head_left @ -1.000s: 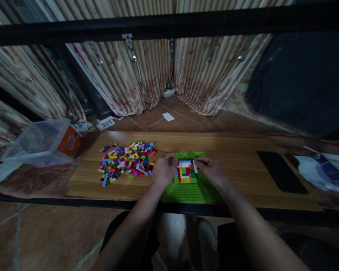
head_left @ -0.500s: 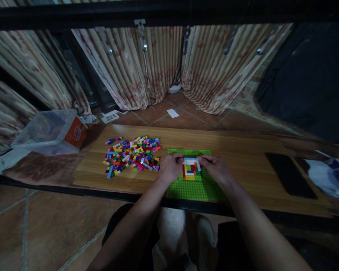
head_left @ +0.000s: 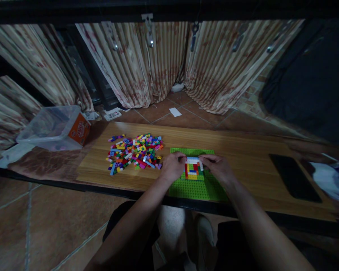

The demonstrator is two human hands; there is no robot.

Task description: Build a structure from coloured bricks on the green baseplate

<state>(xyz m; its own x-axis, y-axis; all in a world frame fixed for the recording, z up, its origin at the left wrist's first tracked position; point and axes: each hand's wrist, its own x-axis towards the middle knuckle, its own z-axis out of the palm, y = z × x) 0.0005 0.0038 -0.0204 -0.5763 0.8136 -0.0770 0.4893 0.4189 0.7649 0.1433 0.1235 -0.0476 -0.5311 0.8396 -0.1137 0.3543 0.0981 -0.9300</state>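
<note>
On the green baseplate (head_left: 194,194) sits a low build of toy bricks (head_left: 193,171) in red, yellow, white, blue and green, with white bricks (head_left: 192,160) along its far side. My left hand (head_left: 173,165) is closed at the build's far left corner, thumb and finger together; what lies between them is too small to make out. At the far right corner, my right hand (head_left: 217,167) pinches at a white brick (head_left: 201,165) that runs down the build's right side. My fingers cover both corners.
A pile of loose mixed bricks (head_left: 135,152) lies on the wooden table (head_left: 243,150) to the left. Beyond its left end stands a clear plastic box (head_left: 53,128) with an orange label. To the right lie a flat black object (head_left: 295,177) and a white-and-purple packet (head_left: 330,178).
The whole view has shifted slightly, so things appear a little to the right. Both hands stay at the build's far corners with almost no visible movement.
</note>
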